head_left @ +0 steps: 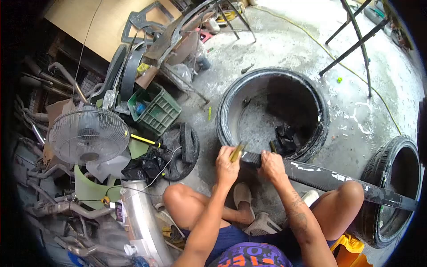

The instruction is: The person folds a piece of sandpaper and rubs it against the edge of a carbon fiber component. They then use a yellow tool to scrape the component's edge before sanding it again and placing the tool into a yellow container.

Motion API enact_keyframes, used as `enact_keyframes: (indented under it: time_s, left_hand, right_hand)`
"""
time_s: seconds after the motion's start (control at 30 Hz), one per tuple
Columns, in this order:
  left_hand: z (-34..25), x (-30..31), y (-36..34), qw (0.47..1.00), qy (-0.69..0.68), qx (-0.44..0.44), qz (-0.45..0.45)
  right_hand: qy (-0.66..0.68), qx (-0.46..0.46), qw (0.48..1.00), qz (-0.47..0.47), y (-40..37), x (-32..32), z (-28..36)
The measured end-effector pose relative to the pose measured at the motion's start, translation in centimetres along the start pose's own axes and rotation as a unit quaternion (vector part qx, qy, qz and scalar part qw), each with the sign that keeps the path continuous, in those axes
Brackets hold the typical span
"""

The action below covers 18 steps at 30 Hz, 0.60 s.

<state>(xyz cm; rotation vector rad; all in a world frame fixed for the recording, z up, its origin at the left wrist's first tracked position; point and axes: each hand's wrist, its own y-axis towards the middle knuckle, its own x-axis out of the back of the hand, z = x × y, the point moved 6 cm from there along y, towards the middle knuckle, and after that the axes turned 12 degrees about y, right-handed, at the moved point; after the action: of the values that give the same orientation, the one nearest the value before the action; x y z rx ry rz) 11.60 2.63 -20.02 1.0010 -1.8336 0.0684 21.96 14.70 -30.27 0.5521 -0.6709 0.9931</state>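
Concrete floor (271,46) gives a hand passage beyond the large black ring (226,116), until the metal legs (351,48) at upper right. Rightward, the long black strip (320,175) bars the way, reaching across the tyre (372,178); leftward, the fan (89,138) and green crate (158,109) leave only a narrow floor lane beside the ring.

A wire-caged fan (89,135) stands near a green crate (156,110).
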Motion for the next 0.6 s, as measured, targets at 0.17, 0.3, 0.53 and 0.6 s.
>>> enact_keyframes:
  time_s: [0.17,0.3,0.53,0.6]
  left_hand:
    - [-4.3,7.4,-0.6,0.999,-0.026,0.033,0.001]
    - [-6.0,9.6,0.3,0.997,-0.061,0.042,0.001]
    - [-7.2,8.0,0.6,0.993,-0.114,0.025,0.0]
    - [-6.0,7.6,0.4,0.992,-0.117,0.04,0.008]
  right_hand:
    - [-0.042,-0.005,0.999,0.004,1.1,0.3,0.2]
    - [-0.065,-0.01,0.997,-0.049,1.7,0.3,0.2]
    - [-0.094,-0.04,0.995,-0.005,0.2,-1.1,-0.1]
    - [-0.086,-0.054,0.995,0.004,0.2,-1.3,-0.5]
